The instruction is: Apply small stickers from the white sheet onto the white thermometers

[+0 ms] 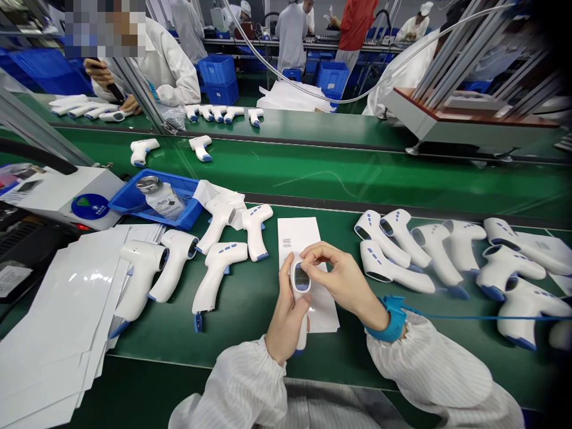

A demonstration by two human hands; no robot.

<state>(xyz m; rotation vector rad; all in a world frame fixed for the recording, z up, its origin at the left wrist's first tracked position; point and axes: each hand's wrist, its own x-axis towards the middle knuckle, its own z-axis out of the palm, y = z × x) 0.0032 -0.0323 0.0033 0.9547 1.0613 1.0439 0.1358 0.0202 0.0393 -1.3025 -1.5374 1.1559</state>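
Observation:
My left hand [286, 316] is wrapped round the handle of a white infrared thermometer [301, 280], held upright with its small grey screen facing me. My right hand [337, 275] has thumb and forefinger pinched together at the upper edge of that screen; whatever lies between the fingertips is too small to make out. Beneath both hands a white sheet with a barcode [298, 232] lies on the green bench. To the left stand several more thermometers [218, 271], one with a blue part hanging from its handle end. Another group of thermometers [393, 268] lies to the right.
A blue tray [190, 217] holds a metal-capped bottle [161, 198]. Stacked white sheets [67, 310] cover the left side. Beyond runs a green conveyor [313, 173] carrying two thermometers. Across it a co-worker [165, 65] handles something dark. A blue cord trails from my right wristband [391, 319].

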